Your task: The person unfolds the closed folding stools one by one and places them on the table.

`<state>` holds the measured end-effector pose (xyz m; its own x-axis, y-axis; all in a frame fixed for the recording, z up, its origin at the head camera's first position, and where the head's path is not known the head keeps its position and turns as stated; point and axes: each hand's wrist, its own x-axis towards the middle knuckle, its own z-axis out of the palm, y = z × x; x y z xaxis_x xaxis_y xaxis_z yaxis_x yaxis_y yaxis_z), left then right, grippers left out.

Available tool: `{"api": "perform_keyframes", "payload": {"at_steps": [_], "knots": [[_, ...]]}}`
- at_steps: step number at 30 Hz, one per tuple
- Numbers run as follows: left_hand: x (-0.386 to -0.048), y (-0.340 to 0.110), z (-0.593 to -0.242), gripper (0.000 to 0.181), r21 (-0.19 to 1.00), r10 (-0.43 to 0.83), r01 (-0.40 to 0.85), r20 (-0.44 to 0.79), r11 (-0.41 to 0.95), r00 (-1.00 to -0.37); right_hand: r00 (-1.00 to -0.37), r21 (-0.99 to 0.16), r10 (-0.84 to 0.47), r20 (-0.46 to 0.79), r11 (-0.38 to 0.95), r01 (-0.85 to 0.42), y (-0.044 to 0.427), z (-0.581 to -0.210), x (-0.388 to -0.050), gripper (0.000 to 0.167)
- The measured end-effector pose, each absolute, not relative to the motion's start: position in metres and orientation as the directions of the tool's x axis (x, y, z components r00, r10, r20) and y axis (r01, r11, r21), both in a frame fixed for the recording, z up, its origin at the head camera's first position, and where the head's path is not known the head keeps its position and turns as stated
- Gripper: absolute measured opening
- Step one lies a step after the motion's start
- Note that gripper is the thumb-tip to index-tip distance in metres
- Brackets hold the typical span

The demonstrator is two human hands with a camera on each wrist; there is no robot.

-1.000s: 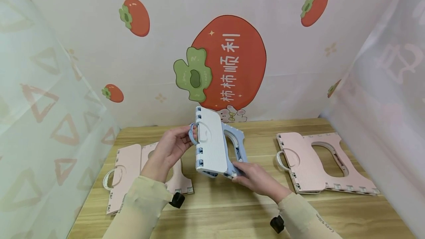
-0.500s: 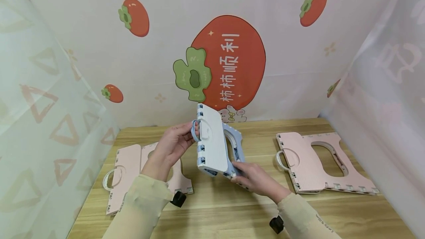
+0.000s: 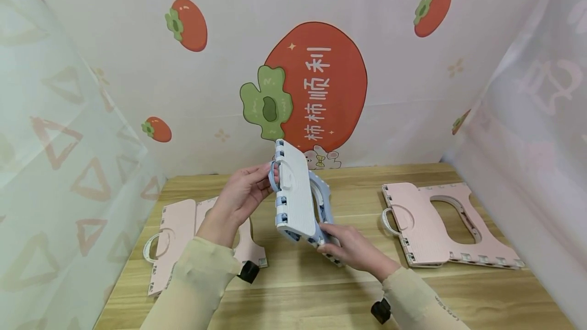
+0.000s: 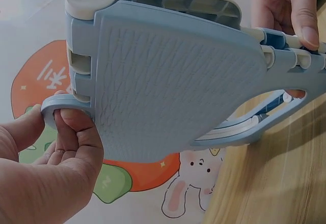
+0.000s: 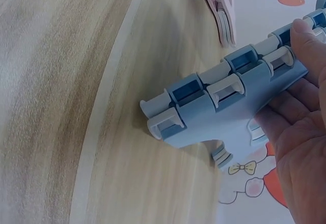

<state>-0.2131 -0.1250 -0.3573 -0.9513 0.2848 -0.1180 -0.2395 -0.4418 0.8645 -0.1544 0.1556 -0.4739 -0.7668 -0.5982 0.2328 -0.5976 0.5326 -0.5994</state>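
Observation:
A folded blue and white folding stool (image 3: pixel 297 187) is held tilted over the middle of the table, its white ribbed top facing the head camera. My left hand (image 3: pixel 243 195) grips the blue carry handle (image 4: pixel 66 101) at its left edge, fingers hooked through the loop. On the lower right side my right hand (image 3: pixel 355 249) grips the hinged leg edge, thumb over the hinges (image 5: pixel 224 89) and fingers underneath. In the left wrist view, the textured blue panel (image 4: pixel 173 76) shows from below.
One folded pink stool (image 3: pixel 174 241) lies at the left, partly hidden by my left arm. Another folded pink stool (image 3: pixel 422 225) lies at the right. Wooden table (image 3: pixel 293 294) spans between patterned curtains, with a printed backdrop (image 3: pixel 390 65) behind.
The blue and white stool has risen slightly and shifted a little to the right, turning more edge-on. Both hands keep their grip. The pink stools stay in place.

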Motion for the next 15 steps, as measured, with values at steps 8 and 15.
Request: {"api": "perform_keyframes", "payload": {"at_steps": [8, 15], "knots": [[-0.214, -0.1195, -0.351, 0.038, 0.879, 0.277, -0.236, -0.125, -0.415, -0.953, -0.772, -0.639, -0.597, 0.219, 0.51, -0.576, 0.1533, -0.4723, -0.1526, 0.046], [-0.2145, -0.1167, -0.348, 0.04, 0.883, 0.275, -0.235, -0.127, -0.405, -0.953, -0.778, -0.661, -0.594, 0.205, 0.502, -0.557, 0.154, -0.4731, -0.1529, 0.044]]}}
